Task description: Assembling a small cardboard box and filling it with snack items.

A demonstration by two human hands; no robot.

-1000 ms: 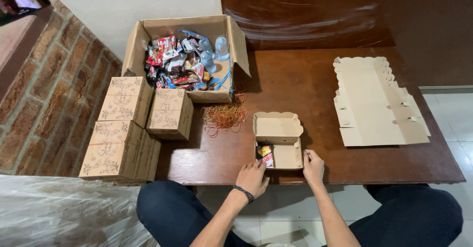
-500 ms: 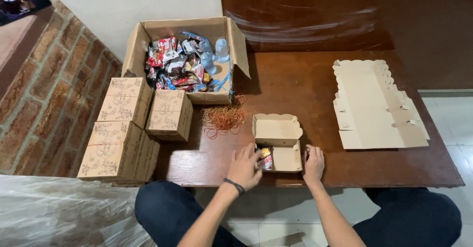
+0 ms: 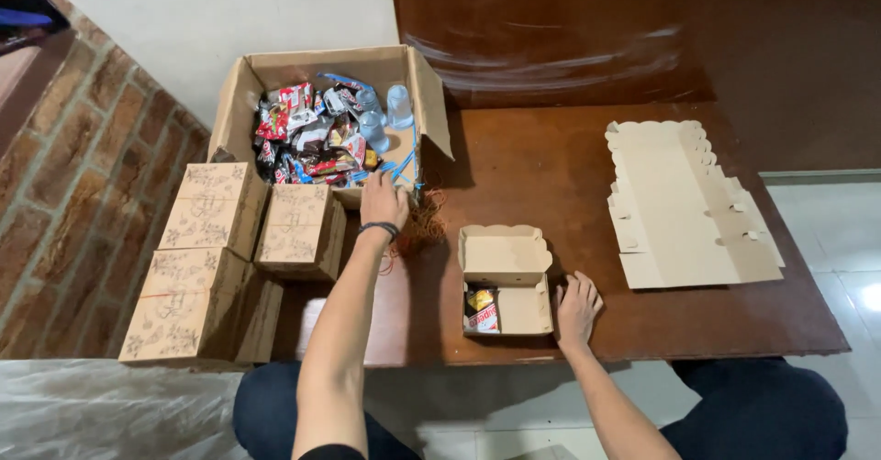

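The left hand [image 3: 384,200] is stretched forward across the desk [image 3: 551,166], palm down, at the near edge of the large open carton [image 3: 246,93]. Its fingers are hidden against the carton's front wall, so whether they are loose or closed on something cannot be told. A dark band circles the wrist. Just right of this hand lies a tangle of reddish rubber bands [image 3: 424,226], touching the carton's front corner.

The carton is filled with wrapped snacks [image 3: 307,134] in red, white and dark packets, and small clear water cups [image 3: 400,106] stand at its right side.

The right hand [image 3: 576,306] rests flat and released on the desk, fingers spread, holding nothing. It lies just beside the right wall of the small open cardboard box [image 3: 507,281], at most grazing it. This box sits near the front edge of the desk, its scalloped lid folded back away from the person. Inside, in the left part, lie a red-and-white packet and a yellow-wrapped piece [image 3: 481,311]; the right part is bare.

To the far right, well apart from the small box, an unfolded flat box blank [image 3: 679,203] lies on the desk. At the left end of the desk stand four closed patterned boxes [image 3: 206,258], grouped closely, beside a brick wall [image 3: 64,203].
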